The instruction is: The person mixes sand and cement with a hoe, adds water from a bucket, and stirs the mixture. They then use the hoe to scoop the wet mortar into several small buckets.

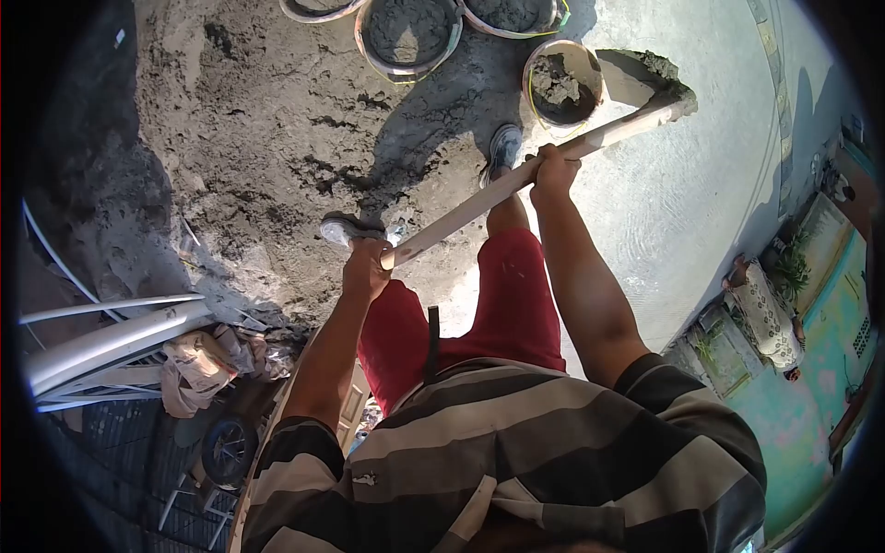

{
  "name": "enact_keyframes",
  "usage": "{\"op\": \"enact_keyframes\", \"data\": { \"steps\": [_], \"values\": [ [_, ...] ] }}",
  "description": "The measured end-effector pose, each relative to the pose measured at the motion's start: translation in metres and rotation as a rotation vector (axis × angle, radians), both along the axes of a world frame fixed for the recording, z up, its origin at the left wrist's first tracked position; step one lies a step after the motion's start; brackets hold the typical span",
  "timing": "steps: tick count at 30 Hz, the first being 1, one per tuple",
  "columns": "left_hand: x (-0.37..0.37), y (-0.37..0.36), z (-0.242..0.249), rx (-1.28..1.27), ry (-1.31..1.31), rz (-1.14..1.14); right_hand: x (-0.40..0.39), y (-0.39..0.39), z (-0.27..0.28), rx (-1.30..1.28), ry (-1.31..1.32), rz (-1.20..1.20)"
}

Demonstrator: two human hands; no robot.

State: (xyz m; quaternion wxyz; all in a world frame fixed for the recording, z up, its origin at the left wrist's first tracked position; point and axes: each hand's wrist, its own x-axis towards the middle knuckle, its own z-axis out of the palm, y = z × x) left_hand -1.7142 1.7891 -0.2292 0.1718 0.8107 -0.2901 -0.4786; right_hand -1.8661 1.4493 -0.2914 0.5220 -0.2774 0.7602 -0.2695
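My left hand is wrapped around the butt end of the long wooden handle of a hoe, close to my left knee. Farther up the same handle, my right hand grips it near the middle. The hoe slants up to the right, and its blade, with wet cement mix caked along the edge, is beside a bucket. Lumps of grey mix sit in that bucket, just beyond my right shoe.
Several more buckets, including one full of grey mix, stand at the top. Wet mix spreads over the ground at left; pale concrete lies right. White pipes and a wheel are lower left. A person is at far right.
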Motion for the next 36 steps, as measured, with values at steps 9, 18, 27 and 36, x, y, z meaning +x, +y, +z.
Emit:
{"op": "enact_keyframes", "data": {
  "steps": [9, 18, 27, 36],
  "values": [
    [-0.069, 0.028, 0.225, 0.107, 0.479, 0.285, 0.016, 0.064, 0.105, 0.243, -0.130, 0.300],
    [-0.029, 0.122, 0.108, 0.189, 0.309, 0.255, 0.078, 0.180, -0.088, 0.467, 0.063, 0.402],
    [0.037, 0.156, 0.076, 0.292, 0.367, 0.245, 0.070, 0.241, -0.160, 0.557, 0.278, 0.245],
    [0.054, 0.131, 0.124, 0.319, 0.267, 0.020, 0.075, 0.236, -0.140, 0.730, 0.119, 0.242]
  ]
}}
